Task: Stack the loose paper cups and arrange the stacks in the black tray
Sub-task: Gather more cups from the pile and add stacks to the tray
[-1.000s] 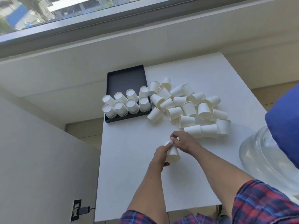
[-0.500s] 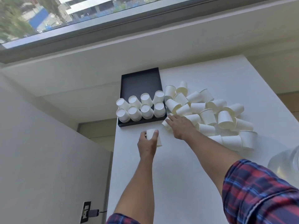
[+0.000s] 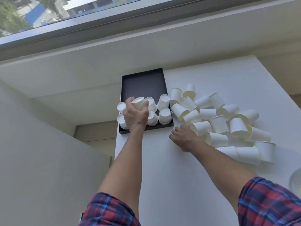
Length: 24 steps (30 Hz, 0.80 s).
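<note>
My left hand is over the near end of the black tray, at about 11 o'clock from me. Its fingers and thumb are curled round a stack of white paper cups, held bottom up. The tray is flat, dark and square-cornered, and it sits at the left edge of the white table. Other cup stacks stand in it, bottom up, in two rows at the near end. My hand hides some of them, so I cannot count them all. The far half of the tray is bare.

My right hand is at 12 o'clock, low on the table beside the pile of loose cups. Its fingertips are tucked under or behind a cup, so I cannot tell if they are holding one.

The pile spreads out to 2 o'clock. The cups are smooth, round and wider at the mouth, and most lie on their sides, leaning on each other.

My sleeves are red and blue checks. A clear round thing at 3 o'clock is cut off by the edge. A window runs along the top.
</note>
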Motion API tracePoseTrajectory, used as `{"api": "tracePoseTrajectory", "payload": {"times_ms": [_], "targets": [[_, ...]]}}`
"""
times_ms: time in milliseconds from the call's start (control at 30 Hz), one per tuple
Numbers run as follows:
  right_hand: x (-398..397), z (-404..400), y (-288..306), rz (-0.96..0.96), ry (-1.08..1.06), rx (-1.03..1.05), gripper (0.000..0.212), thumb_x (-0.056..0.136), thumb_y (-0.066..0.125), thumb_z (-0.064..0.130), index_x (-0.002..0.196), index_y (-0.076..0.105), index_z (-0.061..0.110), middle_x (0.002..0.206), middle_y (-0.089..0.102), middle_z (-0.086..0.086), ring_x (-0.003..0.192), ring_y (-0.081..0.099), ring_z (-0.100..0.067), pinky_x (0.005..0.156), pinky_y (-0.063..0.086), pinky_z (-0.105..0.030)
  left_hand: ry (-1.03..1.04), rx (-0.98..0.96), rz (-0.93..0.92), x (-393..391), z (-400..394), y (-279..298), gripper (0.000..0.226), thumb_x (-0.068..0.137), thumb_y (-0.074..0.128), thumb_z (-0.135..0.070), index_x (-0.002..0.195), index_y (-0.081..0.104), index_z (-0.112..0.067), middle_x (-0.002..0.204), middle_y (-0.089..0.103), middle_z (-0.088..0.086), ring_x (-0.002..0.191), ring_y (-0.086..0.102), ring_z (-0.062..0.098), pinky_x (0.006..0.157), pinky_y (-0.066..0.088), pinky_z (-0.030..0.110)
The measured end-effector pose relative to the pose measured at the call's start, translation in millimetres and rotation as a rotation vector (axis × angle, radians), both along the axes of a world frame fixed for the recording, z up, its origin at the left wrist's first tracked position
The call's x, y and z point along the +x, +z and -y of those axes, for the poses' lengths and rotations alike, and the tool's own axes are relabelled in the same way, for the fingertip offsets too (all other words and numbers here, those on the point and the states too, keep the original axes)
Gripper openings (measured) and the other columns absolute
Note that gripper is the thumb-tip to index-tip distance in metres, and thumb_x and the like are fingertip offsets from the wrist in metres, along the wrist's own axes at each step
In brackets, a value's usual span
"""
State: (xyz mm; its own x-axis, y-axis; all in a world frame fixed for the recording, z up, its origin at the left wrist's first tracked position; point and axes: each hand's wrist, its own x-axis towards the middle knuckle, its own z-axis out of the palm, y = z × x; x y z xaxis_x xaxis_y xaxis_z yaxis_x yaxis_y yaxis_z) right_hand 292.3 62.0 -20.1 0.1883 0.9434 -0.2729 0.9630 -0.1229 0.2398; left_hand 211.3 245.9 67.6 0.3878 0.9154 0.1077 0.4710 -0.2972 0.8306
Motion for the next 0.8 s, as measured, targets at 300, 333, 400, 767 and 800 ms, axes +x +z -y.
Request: {"api": "tracePoseTrajectory", "payload": {"times_ms": [300, 333, 400, 767, 800], "targets": [[25.0, 3.1, 34.7, -0.508, 0.058, 0.618, 0.059, 0.081, 0.075, 0.049, 0.128, 0.061, 0.017, 0.111, 0.064, 0.0, 0.081, 0.063, -0.022, 0.055, 0.043, -0.028, -0.09, 0.101, -0.148, 39.4, -38.2, 3.3, 0.066, 0.086, 0.07, -0.049, 0.14, 0.045, -0.023, 0.129, 0.061, 0.004, 0.118, 0.048, 0.029, 0.085, 0.042, 0.037], [30.7, 0.6, 40.1, -0.546, -0.01, 0.76, 0.057, 0.08, 0.078, 0.045, 0.125, 0.063, 0.015, 0.108, 0.065, 0.0, 0.078, 0.059, -0.018, 0.056, 0.045, -0.029, -0.105, 0.102, -0.154, 42.8, -40.5, 3.2, 0.065, 0.086, 0.07, -0.048, 0.14, 0.045, -0.022, 0.13, 0.061, 0.002, 0.119, 0.047, 0.028, 0.084, 0.041, 0.037], [43.3, -9.3, 49.3, -0.589, -0.214, 0.984, 0.053, 0.08, 0.081, 0.04, 0.123, 0.063, 0.015, 0.105, 0.064, 0.001, 0.069, 0.046, -0.007, 0.059, 0.05, -0.033, -0.142, 0.099, -0.179, 49.0, -43.7, 1.6, 0.061, 0.087, 0.07, -0.045, 0.139, 0.048, -0.023, 0.13, 0.061, 0.0, 0.121, 0.046, 0.027, 0.083, 0.041, 0.036], [105.5, -58.2, 35.0, -0.687, -0.868, 0.961, 0.053, 0.09, 0.068, 0.039, 0.136, 0.047, 0.024, 0.137, 0.051, 0.005, 0.104, 0.061, -0.023, 0.08, 0.044, -0.032, -0.278, 0.176, -0.332, 68.6, -45.6, -17.3, 0.052, 0.092, 0.064, -0.038, 0.14, 0.051, -0.024, 0.135, 0.056, 0.002, 0.122, 0.047, 0.028, 0.096, 0.044, 0.041], [106.7, -62.5, 34.2, -0.693, -0.87, 0.941, 0.053, 0.091, 0.067, 0.039, 0.137, 0.046, 0.024, 0.137, 0.051, 0.003, 0.106, 0.061, -0.024, 0.083, 0.046, -0.034, -0.287, 0.184, -0.354, 69.4, -46.8, -19.3, 0.051, 0.093, 0.063, -0.038, 0.141, 0.051, -0.024, 0.135, 0.056, 0.002, 0.123, 0.047, 0.028, 0.097, 0.044, 0.04]]}}
